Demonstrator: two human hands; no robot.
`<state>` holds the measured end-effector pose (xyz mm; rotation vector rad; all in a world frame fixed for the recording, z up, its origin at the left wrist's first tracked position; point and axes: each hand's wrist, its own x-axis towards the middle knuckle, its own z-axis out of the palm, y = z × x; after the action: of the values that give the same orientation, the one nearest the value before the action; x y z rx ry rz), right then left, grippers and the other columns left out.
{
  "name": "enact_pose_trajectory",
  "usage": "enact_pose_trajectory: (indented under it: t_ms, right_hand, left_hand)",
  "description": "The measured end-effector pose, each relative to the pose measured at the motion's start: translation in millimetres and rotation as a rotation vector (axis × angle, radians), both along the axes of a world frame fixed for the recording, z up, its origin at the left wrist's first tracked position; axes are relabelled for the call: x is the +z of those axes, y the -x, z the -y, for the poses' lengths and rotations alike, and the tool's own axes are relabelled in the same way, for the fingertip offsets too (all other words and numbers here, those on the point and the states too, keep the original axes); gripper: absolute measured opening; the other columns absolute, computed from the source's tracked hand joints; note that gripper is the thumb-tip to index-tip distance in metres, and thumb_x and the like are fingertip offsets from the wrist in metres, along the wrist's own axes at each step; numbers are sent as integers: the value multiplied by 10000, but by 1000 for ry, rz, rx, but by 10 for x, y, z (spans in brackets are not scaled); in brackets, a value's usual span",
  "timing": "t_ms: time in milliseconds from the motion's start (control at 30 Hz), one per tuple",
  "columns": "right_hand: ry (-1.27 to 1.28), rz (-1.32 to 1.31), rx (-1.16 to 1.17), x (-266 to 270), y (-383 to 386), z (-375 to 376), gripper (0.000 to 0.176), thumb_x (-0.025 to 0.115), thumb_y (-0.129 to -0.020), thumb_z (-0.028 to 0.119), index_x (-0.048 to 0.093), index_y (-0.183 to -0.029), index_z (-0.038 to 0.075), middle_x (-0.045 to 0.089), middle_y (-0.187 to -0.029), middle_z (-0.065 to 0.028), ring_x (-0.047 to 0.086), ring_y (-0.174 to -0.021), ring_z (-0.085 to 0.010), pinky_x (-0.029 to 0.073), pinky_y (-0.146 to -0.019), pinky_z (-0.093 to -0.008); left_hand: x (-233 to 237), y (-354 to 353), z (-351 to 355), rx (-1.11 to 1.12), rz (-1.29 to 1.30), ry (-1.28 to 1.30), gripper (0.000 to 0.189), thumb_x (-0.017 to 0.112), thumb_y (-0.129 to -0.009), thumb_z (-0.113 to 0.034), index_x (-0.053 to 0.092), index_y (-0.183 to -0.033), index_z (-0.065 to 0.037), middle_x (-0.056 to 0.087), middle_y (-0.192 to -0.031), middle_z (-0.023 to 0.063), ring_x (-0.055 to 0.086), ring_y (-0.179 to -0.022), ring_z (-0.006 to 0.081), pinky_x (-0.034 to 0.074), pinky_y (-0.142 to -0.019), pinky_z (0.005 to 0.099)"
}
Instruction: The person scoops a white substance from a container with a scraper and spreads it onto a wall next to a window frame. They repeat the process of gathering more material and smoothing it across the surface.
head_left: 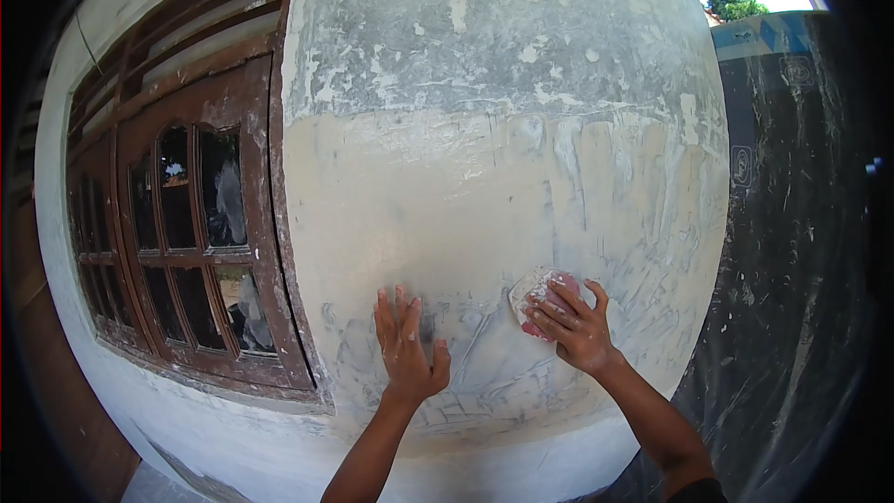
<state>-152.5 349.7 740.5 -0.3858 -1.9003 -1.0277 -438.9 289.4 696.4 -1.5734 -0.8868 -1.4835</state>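
Observation:
In front of me stands a wall (400, 196), its lower half coated in smooth cream plaster, with grey streaks and scrape marks around both hands. My left hand (407, 349) is open at the wall, fingers pointing up and thumb apart, with nothing in it. To its right, my right hand (579, 328) is closed around a red-and-white pad (533, 291) caked with whitish material, held against the plastered face. The fingers cover much of the pad, so its exact kind is hidden. Whitish residue marks the fingers of both hands.
A brown wooden window (200, 214) with dark glass panes sits in the wall on the left. Above the plaster is a rough, flaking grey band (447, 47). Past the wall's right edge hangs a dark, stained sheet (782, 224).

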Motion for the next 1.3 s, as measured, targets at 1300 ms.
enact_pose_trajectory:
  t_ms: [1300]
  right_hand:
    - [-86, -329, 23, 1019, 587, -173, 606, 626, -735, -89, 705, -1275, 173, 685, -1342, -9, 523, -1357, -261, 265, -1131, -505]
  left_hand:
    - [-4, 83, 60, 36, -57, 33, 684, 541, -888, -156, 330, -1503, 58, 312, -1581, 366, 188, -1503, 564, 129, -1194, 691]
